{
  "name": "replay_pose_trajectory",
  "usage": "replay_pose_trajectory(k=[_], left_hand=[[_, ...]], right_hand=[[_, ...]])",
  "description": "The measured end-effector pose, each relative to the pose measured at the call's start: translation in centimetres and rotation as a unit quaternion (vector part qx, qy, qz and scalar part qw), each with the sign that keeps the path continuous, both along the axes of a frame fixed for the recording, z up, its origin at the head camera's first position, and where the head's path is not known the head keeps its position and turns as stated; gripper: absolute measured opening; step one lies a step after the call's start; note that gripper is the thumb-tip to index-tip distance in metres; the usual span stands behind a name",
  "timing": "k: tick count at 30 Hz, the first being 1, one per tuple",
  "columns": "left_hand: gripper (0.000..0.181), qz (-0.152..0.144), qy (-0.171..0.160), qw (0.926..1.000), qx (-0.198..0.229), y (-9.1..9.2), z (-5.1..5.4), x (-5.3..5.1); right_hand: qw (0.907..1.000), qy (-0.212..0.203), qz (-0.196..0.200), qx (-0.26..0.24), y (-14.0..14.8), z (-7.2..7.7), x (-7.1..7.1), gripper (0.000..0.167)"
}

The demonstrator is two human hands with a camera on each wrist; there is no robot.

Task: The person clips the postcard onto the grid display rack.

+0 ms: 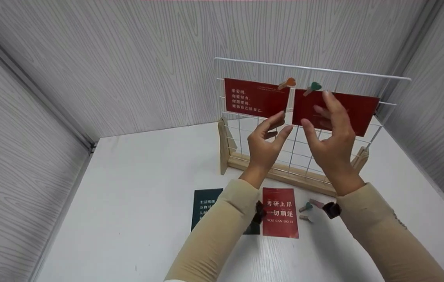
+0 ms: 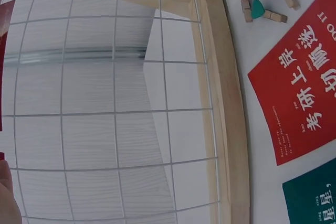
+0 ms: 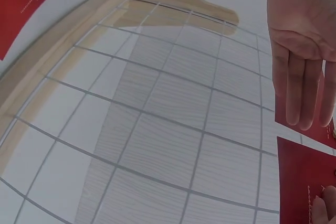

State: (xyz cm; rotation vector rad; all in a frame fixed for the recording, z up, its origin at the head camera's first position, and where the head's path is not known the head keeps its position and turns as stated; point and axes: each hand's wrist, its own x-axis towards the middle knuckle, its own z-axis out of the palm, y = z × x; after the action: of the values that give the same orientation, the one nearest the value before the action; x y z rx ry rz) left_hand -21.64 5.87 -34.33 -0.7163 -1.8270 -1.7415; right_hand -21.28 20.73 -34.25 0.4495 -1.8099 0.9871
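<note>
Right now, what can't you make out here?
Head view: part of the dark green paper, behind the left sleeve.
Head view: part of the right hanging card, behind the right hand.
Head view: top print on the left hanging card, too small.
Left wrist view: part of the flat red card, beyond the right edge.

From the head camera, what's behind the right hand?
A red card and part of the wire rack. The right hand covers some of both, so those parts can't be seen.
</note>
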Motion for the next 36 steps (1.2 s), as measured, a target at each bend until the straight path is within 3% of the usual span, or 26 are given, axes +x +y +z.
replay_pose_trajectory(k=[5, 10, 18, 25, 27, 34, 36], left_hand=[[0.039, -0.015, 0.017, 0.9992, -0.033, -1.2, -0.8, 0.3], [0.045, -0.039, 0.004, 0.9975, -0.059, -2.3, -2.0, 0.2], [0.053, -0.041, -0.021, 0.9944, -0.095, -4.3, -7.0, -2.0], [0.056, -0.042, -0.054, 0.9889, -0.132, -6.5, -9.4, -1.7], [0.058, -0.048, -0.061, 0.9874, -0.138, -7.1, -9.8, -1.4], [0.058, -0.072, -0.119, 0.9776, -0.158, -9.5, -8.6, 1.0], [0.06, -0.069, -0.138, 0.9742, -0.165, -10.2, -9.2, 1.1]], right_hand=[[0.9998, 0.008, 0.014, -0.006, -0.2, -1.4, 0.2, 0.059], [0.9999, -0.001, 0.01, 0.013, -0.2, -2.8, 0.7, 0.066], [0.9984, -0.006, 0.016, 0.054, -0.1, -4.9, 1.3, 0.066], [0.9945, -0.046, 0.023, 0.091, 0.3, -6.9, 2.2, 0.069], [0.9925, -0.064, 0.021, 0.102, 0.6, -7.5, 2.5, 0.07], [0.9842, -0.105, 0.022, 0.141, 1.5, -9.9, 3.1, 0.075], [0.9818, -0.109, 0.026, 0.154, 1.8, -10.5, 3.3, 0.076]])
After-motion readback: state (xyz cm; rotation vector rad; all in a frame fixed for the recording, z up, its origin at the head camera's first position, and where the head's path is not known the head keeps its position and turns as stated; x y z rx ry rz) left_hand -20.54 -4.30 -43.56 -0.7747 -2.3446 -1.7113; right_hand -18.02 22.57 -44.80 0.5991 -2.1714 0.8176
